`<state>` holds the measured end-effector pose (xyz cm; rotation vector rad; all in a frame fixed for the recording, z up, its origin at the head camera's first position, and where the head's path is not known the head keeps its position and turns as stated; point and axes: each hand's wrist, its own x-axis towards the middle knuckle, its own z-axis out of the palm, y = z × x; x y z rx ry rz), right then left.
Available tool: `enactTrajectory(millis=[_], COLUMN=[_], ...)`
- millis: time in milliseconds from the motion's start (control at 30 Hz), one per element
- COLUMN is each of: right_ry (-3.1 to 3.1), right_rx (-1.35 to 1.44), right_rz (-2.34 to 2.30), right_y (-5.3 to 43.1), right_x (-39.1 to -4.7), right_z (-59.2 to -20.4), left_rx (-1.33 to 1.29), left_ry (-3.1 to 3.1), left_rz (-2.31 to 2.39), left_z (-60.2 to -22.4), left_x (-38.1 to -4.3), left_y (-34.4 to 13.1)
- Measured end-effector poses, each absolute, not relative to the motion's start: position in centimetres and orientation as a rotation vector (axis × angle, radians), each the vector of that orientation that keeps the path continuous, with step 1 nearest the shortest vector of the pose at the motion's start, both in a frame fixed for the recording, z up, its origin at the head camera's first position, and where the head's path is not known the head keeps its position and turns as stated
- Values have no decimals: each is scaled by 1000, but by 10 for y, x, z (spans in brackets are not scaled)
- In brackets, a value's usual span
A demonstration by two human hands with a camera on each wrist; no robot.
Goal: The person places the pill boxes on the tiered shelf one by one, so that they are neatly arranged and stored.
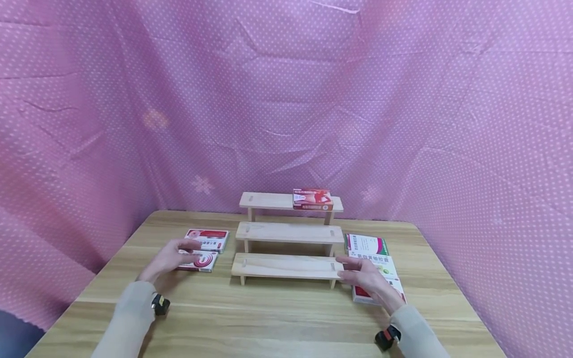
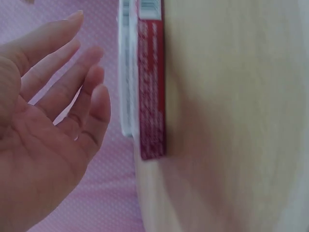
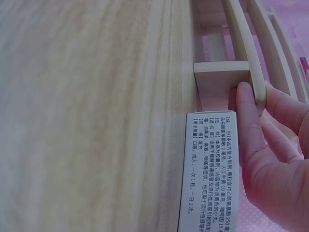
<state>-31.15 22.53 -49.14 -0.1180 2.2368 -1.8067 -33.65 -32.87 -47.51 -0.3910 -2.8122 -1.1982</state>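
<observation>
My right hand pinches the right end of the lowest step of a three-step wooden display stand. In the right wrist view, the digits lie on both sides of that board's end, and a white medicine box with printed text lies beside the hand. On the left, my left hand hovers over two red-and-white medicine boxes, a rear one and a front one. Its fingers are loosely bent and hold nothing; the left wrist view shows them apart from a box's dark red side.
A red medicine box lies on the stand's top step, toward its right end. Right of the stand lie a green-and-white box, a white box and a red-and-white box, partly hidden by my right hand. Pink dotted cloth hangs behind the table.
</observation>
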Motion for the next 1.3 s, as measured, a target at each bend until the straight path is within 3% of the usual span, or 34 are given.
enactTrajectory(millis=[600,1300], right_ry=[2247,2252], right_rx=[-70,-69], right_rz=[-1786,-1779], right_y=[224,223], right_x=[-311,-309], right_z=[-490,-486], left_rx=[-222,-447], left_ry=[-2961,-2959], left_rz=[-1131,-1069], left_z=[-488,-493], left_x=[-333,-333], left_y=[-351,-357])
